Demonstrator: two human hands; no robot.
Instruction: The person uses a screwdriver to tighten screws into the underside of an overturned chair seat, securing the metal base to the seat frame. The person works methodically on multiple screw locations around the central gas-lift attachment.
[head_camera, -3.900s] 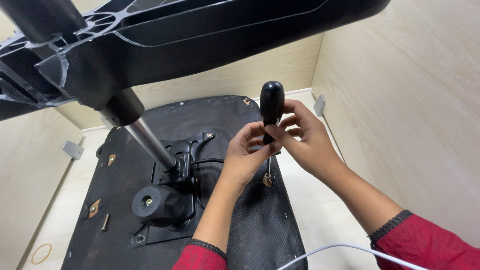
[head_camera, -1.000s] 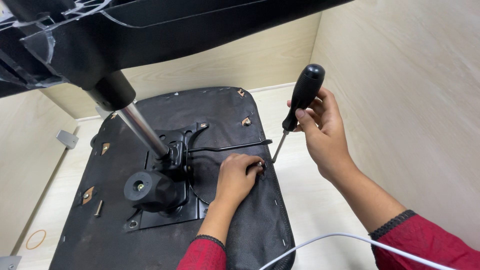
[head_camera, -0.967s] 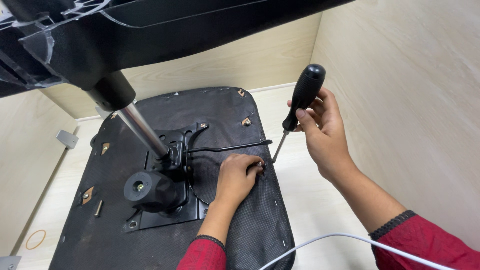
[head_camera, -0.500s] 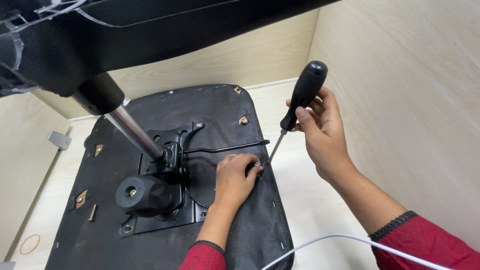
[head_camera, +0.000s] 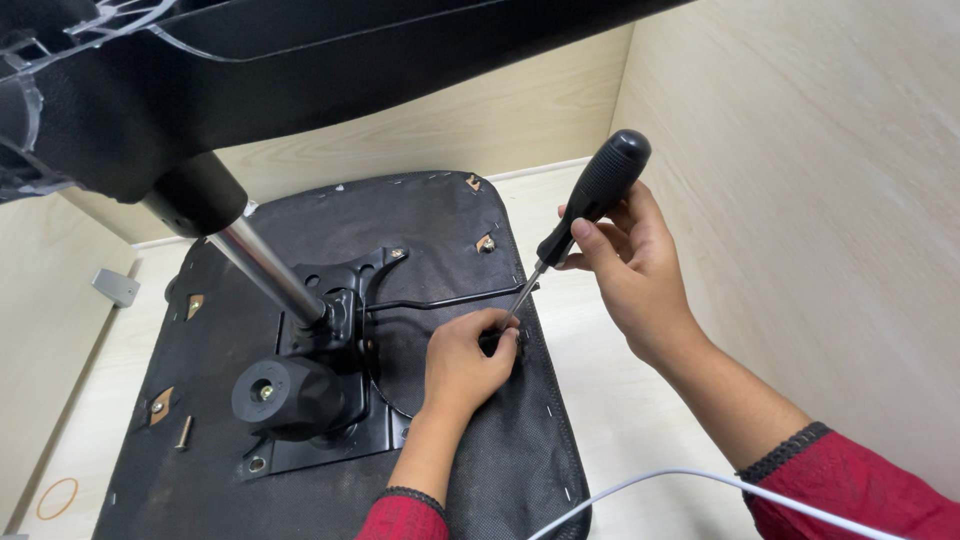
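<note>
Screwdriver: I see a black-handled screwdriver (head_camera: 585, 215) tilted, handle up and to the right, its thin shaft slanting down-left to a spot near the right edge of the seat.
Right hand: my right hand (head_camera: 635, 270) is wrapped around the lower part of the handle, thumb laid along it, gripping firmly.
Left hand: my left hand (head_camera: 465, 360) lies on the seat, fingertips pinched at the screwdriver's tip; whatever small thing they hold there is hidden, so I cannot tell if it is a screw.
Seat: an upturned black chair seat (head_camera: 450, 230) lies on the pale floor, its underside up.
Progress: I judge the fastening at this right-edge spot is only being set up, tip meeting hole; several brown threaded holes look bare, and a loose screw (head_camera: 185, 432) lies on the seat at the left.
Centre: a black metal plate (head_camera: 340, 420) with a knob (head_camera: 285, 395) and a shiny column (head_camera: 265, 270) stands to the left of my left hand.
Around: a white cable (head_camera: 640, 485) crosses the lower right; a rubber band (head_camera: 57, 497) lies at the bottom left.
</note>
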